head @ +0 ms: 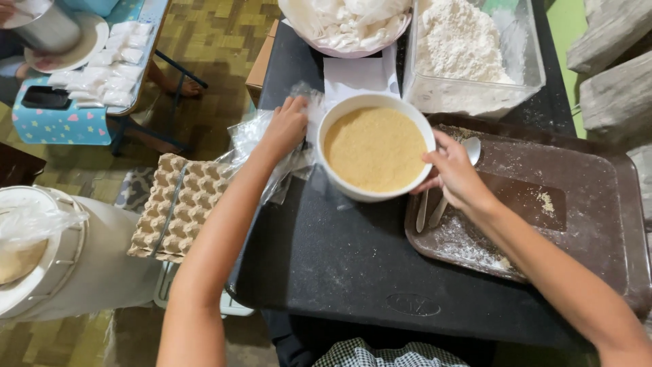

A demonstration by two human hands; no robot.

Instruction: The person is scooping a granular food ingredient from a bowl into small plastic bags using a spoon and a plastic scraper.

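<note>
The right hand (pixel 454 173) cups the rim of the white bowl of crumbs (pixel 375 147) on the black table (pixel 339 265); the left hand (pixel 286 126) presses flat, fingers loose, on clear plastic bags (pixel 255 136); a steady hold probably keeps crumbs from spilling.

Home food-prep corner, informal, likely a small home kitchen setup. Black plastic table (pixel 353 272) used as worktop, dusted with flour. On it: white bowl (pixel 375 148) of tan crumbs, clear tub (pixel 475 54) of white flour, brown tray (pixel 543 204) with spoons (pixel 448 183). Cardboard egg tray (pixel 180 211) beside the table. Worn parquet floor (pixel 210 41). Small patterned side table (pixel 75 119) stacked with little filled bags (pixel 102 75). White lidded container (pixel 61 265) at left.
</note>
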